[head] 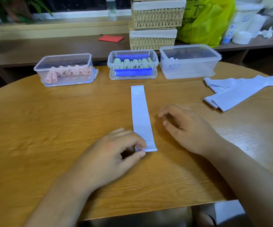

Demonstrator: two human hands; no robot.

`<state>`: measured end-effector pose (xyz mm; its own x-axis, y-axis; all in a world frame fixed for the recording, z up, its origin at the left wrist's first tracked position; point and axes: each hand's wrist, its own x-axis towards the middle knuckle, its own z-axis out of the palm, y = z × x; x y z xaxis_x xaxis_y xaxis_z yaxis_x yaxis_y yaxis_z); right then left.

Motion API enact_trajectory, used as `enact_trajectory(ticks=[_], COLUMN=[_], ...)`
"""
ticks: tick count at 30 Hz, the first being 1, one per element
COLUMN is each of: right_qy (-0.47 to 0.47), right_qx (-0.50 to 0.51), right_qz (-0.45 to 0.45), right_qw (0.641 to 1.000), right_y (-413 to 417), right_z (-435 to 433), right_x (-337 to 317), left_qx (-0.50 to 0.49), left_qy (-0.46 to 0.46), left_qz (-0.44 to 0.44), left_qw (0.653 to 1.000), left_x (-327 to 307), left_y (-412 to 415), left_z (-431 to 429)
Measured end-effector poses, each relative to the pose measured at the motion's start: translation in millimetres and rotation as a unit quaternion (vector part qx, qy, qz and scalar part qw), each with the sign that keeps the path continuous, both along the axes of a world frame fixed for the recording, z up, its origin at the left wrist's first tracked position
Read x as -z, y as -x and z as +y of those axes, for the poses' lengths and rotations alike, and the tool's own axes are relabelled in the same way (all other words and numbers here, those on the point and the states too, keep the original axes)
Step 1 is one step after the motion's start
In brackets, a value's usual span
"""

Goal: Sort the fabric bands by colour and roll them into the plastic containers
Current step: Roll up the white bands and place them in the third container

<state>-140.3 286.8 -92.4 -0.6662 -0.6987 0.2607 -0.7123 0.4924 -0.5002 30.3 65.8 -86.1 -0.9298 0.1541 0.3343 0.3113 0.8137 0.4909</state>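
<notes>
A pale lilac fabric band (pixel 140 115) lies flat and lengthwise in the middle of the wooden table (pixel 50 128). My left hand (pixel 114 154) pinches its near end, which is folded over into a small roll. My right hand (pixel 186 126) hovers just right of the band with relaxed fingers, holding nothing. Three clear plastic containers stand at the back: the left container (pixel 63 69) holds pink rolls, the middle container (pixel 132 64) holds green rolls, the right container (pixel 189 61) holds one lilac roll at its left end. More lilac bands (pixel 237 92) lie loose at the right.
Stacked wicker baskets (pixel 155 23), a yellow-green bag (pixel 206 20), a red card (pixel 111 38), a bottle (pixel 111 9) and paper cups (pixel 242 36) sit on the shelf behind the table. The table's round edge runs close in front of me.
</notes>
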Motion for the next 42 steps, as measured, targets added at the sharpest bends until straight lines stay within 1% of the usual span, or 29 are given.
enact_trajectory(ticks=[3, 5, 8, 10, 12, 14, 17, 22, 30, 33, 38, 42], right_qy=[0.046, 0.045, 0.032, 0.027, 0.026, 0.017, -0.024, -0.072, -0.089, -0.089, -0.068, -0.06], right_qx=[-0.03, -0.074, -0.143, -0.169, -0.159, -0.112, -0.068, -0.085, -0.089, -0.093, -0.111, -0.113], right_qz=[-0.02, -0.025, -0.009, -0.008, -0.004, 0.008, 0.016, 0.04, 0.044, 0.043, 0.054, 0.054], right_qw=[0.998, 0.996, 0.989, 0.985, 0.987, 0.993, 0.997, 0.993, 0.991, 0.991, 0.99, 0.99], right_y=[-4.6, -8.4, -13.8, -15.0, -14.2, -10.3, -4.9, -8.8, -9.5, -9.6, -8.5, -7.4], right_z=[4.2, 5.2, 3.4, 1.0, -0.6, -1.6, -1.3, -4.6, -4.3, -4.0, -4.3, -4.6], right_x=[-1.4, -3.0, -4.5, -4.2, 0.1, 3.5, 4.1, 3.2, 2.4, 1.4, 4.5, 5.7], left_qx=[-0.007, -0.012, -0.02, -0.022, -0.031, -0.06, -0.104, -0.108, -0.108, -0.088, -0.013, 0.011], left_qy=[0.019, 0.028, 0.035, 0.036, 0.033, 0.022, 0.025, 0.059, 0.05, 0.058, 0.048, 0.044], left_qz=[-0.017, -0.022, -0.015, -0.016, -0.026, -0.029, -0.039, -0.059, -0.061, -0.05, -0.029, -0.031], left_qw=[1.0, 0.999, 0.999, 0.999, 0.999, 0.998, 0.993, 0.991, 0.991, 0.993, 0.998, 0.999], left_x=[3.9, 4.7, 3.5, 3.1, 2.5, 1.1, 1.7, 3.3, 3.8, 2.1, 0.0, -0.8], left_y=[-1.2, -1.2, -0.9, -1.2, -2.8, -4.6, -3.4, -1.0, -1.9, -2.7, -5.2, -5.7], left_z=[-6.3, -7.5, -6.0, -5.3, -4.5, -4.8, -7.5, -7.4, -9.0, -9.4, -5.3, -3.0])
